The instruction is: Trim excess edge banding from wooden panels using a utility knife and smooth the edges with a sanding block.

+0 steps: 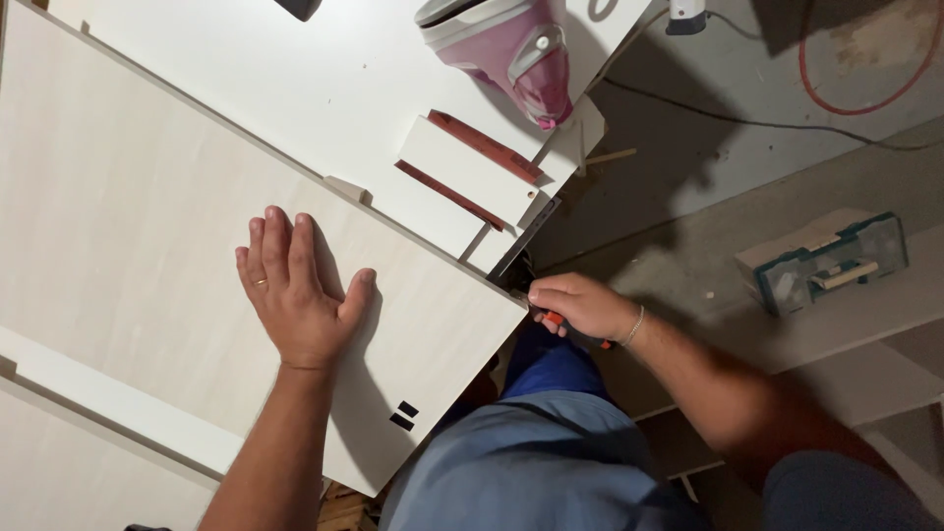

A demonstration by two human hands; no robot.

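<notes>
Head view, left hand (295, 295): lies flat with fingers stretched open on the pale board (147, 216), holding nothing.
Head view, right hand (580, 305): fingers are closed around a small tool with orange handle (556, 321), at the corner edge of the board.
Behind the board: a pink iron (511, 49) and a small white panel (467, 177).
Floor: a teal sanding block (821, 261).

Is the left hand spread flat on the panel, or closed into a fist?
Spread flat. The left hand lies palm down on the pale panel, its fingers straight and the thumb held out to the side.
</notes>
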